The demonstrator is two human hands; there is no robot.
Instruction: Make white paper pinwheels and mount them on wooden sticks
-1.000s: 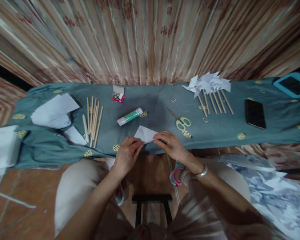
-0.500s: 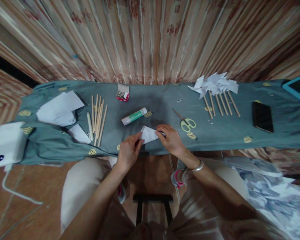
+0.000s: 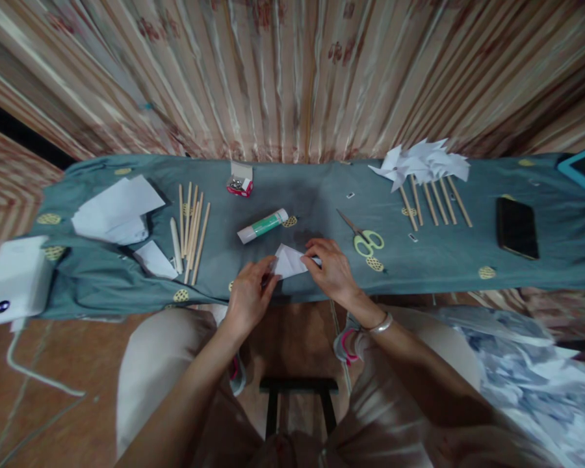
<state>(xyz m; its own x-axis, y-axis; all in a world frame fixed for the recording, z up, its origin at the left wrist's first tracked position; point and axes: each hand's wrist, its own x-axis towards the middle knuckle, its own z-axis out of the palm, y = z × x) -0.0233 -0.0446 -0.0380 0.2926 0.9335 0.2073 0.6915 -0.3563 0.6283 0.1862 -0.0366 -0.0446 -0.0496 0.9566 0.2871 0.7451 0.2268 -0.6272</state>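
Observation:
A small folded piece of white paper [image 3: 288, 262] lies at the front edge of the cloth-covered table, between my two hands. My left hand [image 3: 251, 289] pinches its left corner between thumb and fingers. On the opposite side, my right hand [image 3: 332, 270] grips the right corner, its fingertips covering part of the fold. Just beyond the paper is a capped glue stick [image 3: 263, 225] with a green label. Scissors [image 3: 363, 235] with light green handles rest to the right of my right hand, blades pointing away to the left.
Wooden sticks [image 3: 194, 234] and stacked white paper [image 3: 112, 211] lie left, near a white device [image 3: 17, 279]. A small red box [image 3: 240, 179] of metal pins stands at the back. Paper pinwheels [image 3: 422, 162] on sticks, a phone [image 3: 517, 227] and a blue-framed device [image 3: 582, 170] lie right.
Both hands stay on the folded paper with almost the same grip. My right fingers have shifted slightly at the right corner. The whole view has moved a little.

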